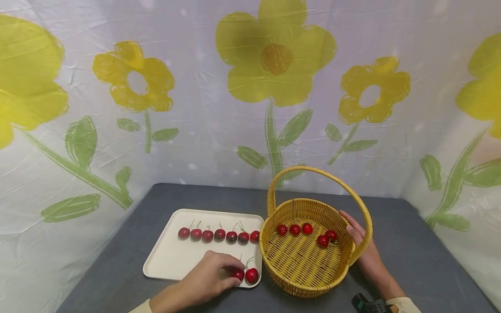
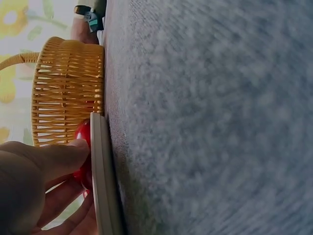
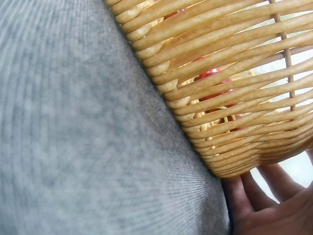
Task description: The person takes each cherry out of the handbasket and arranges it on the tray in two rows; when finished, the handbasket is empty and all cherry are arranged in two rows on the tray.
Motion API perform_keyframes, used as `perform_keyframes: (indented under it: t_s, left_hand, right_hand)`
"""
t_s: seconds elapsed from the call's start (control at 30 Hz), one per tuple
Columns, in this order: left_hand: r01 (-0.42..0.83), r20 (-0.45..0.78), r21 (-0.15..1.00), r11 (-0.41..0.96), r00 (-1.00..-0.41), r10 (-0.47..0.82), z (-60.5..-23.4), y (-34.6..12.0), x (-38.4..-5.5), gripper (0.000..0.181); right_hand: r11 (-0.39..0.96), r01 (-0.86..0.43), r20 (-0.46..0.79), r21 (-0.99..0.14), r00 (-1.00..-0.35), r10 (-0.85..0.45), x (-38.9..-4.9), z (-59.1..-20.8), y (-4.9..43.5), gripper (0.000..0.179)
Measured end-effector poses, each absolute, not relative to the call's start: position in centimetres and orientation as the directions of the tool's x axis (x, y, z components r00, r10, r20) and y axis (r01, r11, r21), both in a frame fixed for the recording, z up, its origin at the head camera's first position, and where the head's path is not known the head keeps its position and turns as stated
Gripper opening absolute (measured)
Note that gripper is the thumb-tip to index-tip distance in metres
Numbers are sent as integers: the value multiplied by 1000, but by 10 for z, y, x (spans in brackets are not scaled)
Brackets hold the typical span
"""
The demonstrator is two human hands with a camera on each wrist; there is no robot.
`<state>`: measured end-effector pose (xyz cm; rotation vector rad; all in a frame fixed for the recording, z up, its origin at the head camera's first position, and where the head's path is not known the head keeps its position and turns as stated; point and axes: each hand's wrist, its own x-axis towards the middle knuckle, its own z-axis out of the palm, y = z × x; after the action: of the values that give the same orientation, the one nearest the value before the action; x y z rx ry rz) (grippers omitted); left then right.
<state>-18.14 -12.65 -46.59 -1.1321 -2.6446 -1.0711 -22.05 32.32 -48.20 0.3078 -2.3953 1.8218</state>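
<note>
In the head view my left hand (image 1: 213,276) pinches a dark red cherry (image 1: 238,274) between thumb and fingers at the tray's near right corner. Right beside it lies another cherry (image 1: 252,276) with its stem up. The left wrist view shows the thumb (image 2: 68,159) against a red cherry (image 2: 83,129) by the tray edge. My right hand (image 1: 364,250) rests against the right side of the yellow wicker basket (image 1: 301,289). Its fingers (image 3: 279,183) lie along the outer wall in the right wrist view. Several cherries (image 1: 307,228) are inside the basket.
A row of several stemmed cherries (image 1: 207,236) crosses the cream tray (image 1: 168,256), which stands left of the basket. The basket's tall handle (image 1: 321,170) arches over it. Both stand on a dark grey table (image 1: 407,243), with a flowered curtain (image 1: 203,130) behind.
</note>
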Motion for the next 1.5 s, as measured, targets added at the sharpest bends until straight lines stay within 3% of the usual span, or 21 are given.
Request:
perform_keyframes:
  t_s: [0.37,0.63,0.87,1.03,1.1,1.17,1.4,1.5]
  left_hand:
    - [631,335,621,464,-750,570,-448,-133,-184,28]
    - [506,273,805,311,-780,562,-420,-115,-195,37]
    - [506,260,844,179,-677,689,-392,-69,-212,40]
    - [671,293,721,171,-519,803,-370,-29,-225,41]
    - [720,283,666,197,-488,825,-362,-11,-231,41]
    - [733,248,629,257,-503,828,-357,9,-237,39]
    - [666,76,521,534,-659,748,-361,70,-260,30]
    - [640,-4,463,613,-690,724,-370,89,-267,18]
  right_hand:
    - [258,-211,196,-943,-977,-83,-220,-482,323,56]
    - [255,-214,201,-943,-977,-78,-218,-481,325,55]
    - [264,-198,187,-944,-980,-69,-216,-484,324,55]
    - [269,-193,183,-943,-981,-64,-218,-486,323,55]
    - [272,-188,179,-944,-982,-59,-218,-486,323,56]
    - [274,-183,176,-944,-983,-52,-219,-484,323,57]
    - [292,-172,166,-941,-985,-47,-221,-483,326,58]
    - [288,-176,167,-941,-984,-53,-221,-484,327,58]
